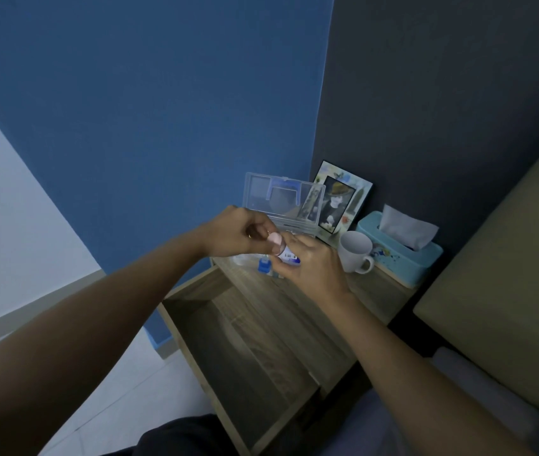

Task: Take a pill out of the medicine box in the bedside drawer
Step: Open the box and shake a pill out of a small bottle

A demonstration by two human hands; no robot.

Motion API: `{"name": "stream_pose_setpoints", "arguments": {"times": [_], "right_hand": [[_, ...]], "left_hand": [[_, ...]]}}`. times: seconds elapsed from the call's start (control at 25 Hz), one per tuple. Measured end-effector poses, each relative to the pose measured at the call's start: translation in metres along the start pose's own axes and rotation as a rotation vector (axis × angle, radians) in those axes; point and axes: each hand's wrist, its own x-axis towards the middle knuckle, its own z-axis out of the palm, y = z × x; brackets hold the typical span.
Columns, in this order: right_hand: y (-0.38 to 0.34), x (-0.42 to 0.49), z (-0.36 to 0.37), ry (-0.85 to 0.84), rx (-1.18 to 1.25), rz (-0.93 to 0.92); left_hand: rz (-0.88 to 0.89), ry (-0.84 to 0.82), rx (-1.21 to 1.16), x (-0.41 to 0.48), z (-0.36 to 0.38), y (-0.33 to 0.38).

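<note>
A small white pill bottle (289, 257) with a pale pink round cap (275, 240) was held in the air between both hands, above the far end of the wooden bedside table (263, 291). The right hand (314, 264) had its fingers curled closed around the bottle's body, and the left hand (238, 232) pinched the cap with thumb and fingertips drawn tightly together. A barcode and a blue band showed on the bottle's label; its lettering was too small to read. Just behind the hands stood the clear plastic medicine box (281, 202), its hinged lid upright and its blue handle showing through. A small blue-capped item (264, 267) lay in the box beneath the bottle. The table's wooden drawer (215, 340) stood pulled open on the near left. To the right were a white ceramic mug (356, 252), a teal tissue box (401, 255) and, farther back, a black-framed picture (340, 200) leaning on the dark wall.
</note>
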Motion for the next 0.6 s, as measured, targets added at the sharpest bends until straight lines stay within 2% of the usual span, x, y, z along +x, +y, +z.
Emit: {"name": "stream_pose_setpoints", "arguments": {"times": [0.2,0.36,0.48,0.6], "right_hand": [[0.005,-0.010,0.005,0.074,-0.021,0.023],[0.012,-0.020,0.010,0.069,-0.027,0.102],[0.028,-0.038,0.013,0.069,0.097,0.276],[0.051,-0.070,0.022,0.027,0.231,0.486]], "left_hand": [[-0.075,0.007,0.001,0.006,0.009,0.001],[-0.137,0.077,0.013,0.014,0.021,-0.001],[-0.235,0.131,-0.309,0.018,0.035,-0.011],[-0.296,0.116,-0.583,0.017,0.072,-0.024]]}}
